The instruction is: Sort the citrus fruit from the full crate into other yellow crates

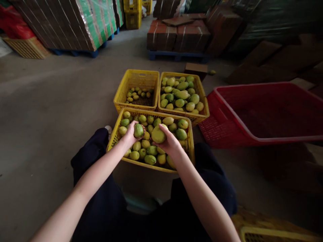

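My left hand [130, 133] is closed around a green lemon [138, 130] above the near yellow crate [151, 164]. A larger yellow-green lemon [158, 134] sits in my right hand [171, 141], the thumb resting on its upper side. Both hands are over the loose lemons [150, 159] that cover the bottom of this crate, some green and some yellow. Behind it on the left, another yellow crate [120, 92] holds small lemons [136, 97] low inside. The back right yellow crate [205, 109] is filled with larger lemons [182, 94].
To the right stands a big red crate [219, 116]. Farther back are strapped cartons [178, 37] on a blue pallet [176, 55], a wrapped stack [70, 23] at left, and stacked yellow crates [133, 19]. Part of another yellow crate [272, 232] shows at lower right.
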`<state>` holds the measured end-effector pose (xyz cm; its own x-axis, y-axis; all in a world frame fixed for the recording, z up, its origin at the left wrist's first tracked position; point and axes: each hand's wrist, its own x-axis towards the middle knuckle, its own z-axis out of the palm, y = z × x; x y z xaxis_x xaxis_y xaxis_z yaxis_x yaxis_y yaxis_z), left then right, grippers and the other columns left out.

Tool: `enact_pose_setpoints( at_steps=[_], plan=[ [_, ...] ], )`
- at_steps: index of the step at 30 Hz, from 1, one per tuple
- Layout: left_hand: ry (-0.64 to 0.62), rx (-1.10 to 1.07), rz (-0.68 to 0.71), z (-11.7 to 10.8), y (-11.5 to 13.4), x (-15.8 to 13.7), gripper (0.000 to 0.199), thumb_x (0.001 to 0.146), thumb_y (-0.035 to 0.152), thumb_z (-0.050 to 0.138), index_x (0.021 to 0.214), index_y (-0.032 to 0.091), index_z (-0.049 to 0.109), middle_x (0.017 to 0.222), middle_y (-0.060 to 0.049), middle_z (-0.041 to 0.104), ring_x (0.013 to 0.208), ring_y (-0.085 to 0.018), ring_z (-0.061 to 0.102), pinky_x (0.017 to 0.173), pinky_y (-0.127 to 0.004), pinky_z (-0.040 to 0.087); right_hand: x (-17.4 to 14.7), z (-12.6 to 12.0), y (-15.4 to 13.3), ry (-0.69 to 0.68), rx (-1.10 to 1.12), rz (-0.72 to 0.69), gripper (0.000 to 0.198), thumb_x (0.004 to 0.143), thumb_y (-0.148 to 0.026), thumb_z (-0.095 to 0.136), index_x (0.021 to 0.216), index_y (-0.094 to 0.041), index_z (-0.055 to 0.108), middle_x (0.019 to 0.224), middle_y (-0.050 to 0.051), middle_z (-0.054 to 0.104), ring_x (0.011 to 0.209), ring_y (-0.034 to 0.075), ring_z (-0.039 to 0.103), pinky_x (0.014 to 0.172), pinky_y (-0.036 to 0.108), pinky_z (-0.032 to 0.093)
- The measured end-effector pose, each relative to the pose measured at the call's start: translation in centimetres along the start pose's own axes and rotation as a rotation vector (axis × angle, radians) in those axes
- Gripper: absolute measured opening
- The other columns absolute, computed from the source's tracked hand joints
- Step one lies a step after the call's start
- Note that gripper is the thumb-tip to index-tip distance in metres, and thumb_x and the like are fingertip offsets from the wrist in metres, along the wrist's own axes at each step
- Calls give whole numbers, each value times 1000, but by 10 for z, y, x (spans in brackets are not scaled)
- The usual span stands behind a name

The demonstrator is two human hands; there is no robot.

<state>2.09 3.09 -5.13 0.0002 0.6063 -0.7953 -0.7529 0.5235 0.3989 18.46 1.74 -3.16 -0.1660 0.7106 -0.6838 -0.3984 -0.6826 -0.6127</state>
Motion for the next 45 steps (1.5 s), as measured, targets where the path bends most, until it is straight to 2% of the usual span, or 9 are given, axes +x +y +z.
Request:
enact_pose_setpoints(
  at_steps=[5, 10, 14, 21, 27, 33, 40, 45],
  plan=[
    [0, -66, 49, 0, 8, -10, 26, 100, 33, 51, 82, 19, 63, 64, -2, 63, 57, -14, 60, 61, -27, 55, 2, 1, 3, -2, -24, 52, 17, 92, -37, 69, 103, -28, 59, 75, -5, 67, 61, 17, 67, 51, 27, 53],
    [-20, -138, 93, -1, 16, -16, 23, 98, 34, 53, 84, 19, 63, 68, -2, 64, 59, -14, 60, 59, -25, 51, 7, -3, 5, -18, -21, 48, 19, 91, -37, 69, 105, -29, 58, 78, -5, 68, 63, 17, 69, 53, 27, 53],
    [-5, -149, 96, -1, 20, -16, 22, 98, 32, 52, 83, 19, 62, 67, -2, 62, 57, -14, 60, 57, -25, 51, 11, -6, 8, -42, -14, 46, 24, 89, -39, 72, 105, -30, 58, 79, -4, 69, 61, 18, 69, 51, 27, 52],
    [53, -160, 100, -3, 21, -16, 26, 101, 27, 47, 79, 22, 60, 61, 0, 59, 50, -12, 57, 52, -21, 50, 9, 2, 9, -9, -15, 82, 13, 95, -35, 67, 102, -28, 59, 72, -5, 67, 57, 15, 66, 47, 24, 52],
    [75, -171, 120, -14, 26, -10, 22, 98, 23, 51, 79, 21, 61, 64, 0, 61, 48, -13, 59, 48, -22, 50, 11, 6, 11, -12, -10, 95, 12, 95, -33, 68, 96, -27, 58, 68, -4, 65, 60, 17, 68, 43, 22, 49],
    [100, -157, 122, -23, 32, -11, 25, 98, 22, 51, 75, 19, 61, 58, 0, 59, 46, -13, 58, 46, -21, 47, 15, 8, 16, -2, -21, 107, 18, 89, -33, 75, 95, -25, 59, 73, 1, 68, 73, 23, 73, 54, 30, 56],
    [142, -109, 119, -33, 38, -14, 22, 96, 21, 52, 78, 19, 65, 55, 0, 57, 48, -14, 59, 51, -23, 51, 22, 4, 22, -72, -66, 83, 29, 82, -38, 83, 91, -25, 59, 73, 2, 67, 72, 24, 72, 60, 36, 56],
    [115, -85, 117, -38, 39, -9, 20, 95, 21, 53, 78, 19, 64, 59, -1, 60, 49, -14, 58, 50, -23, 50, 17, 8, 20, -12, -59, 108, 18, 89, -36, 75, 92, -24, 61, 73, 2, 67, 75, 24, 72, 64, 36, 55]
  ],
)
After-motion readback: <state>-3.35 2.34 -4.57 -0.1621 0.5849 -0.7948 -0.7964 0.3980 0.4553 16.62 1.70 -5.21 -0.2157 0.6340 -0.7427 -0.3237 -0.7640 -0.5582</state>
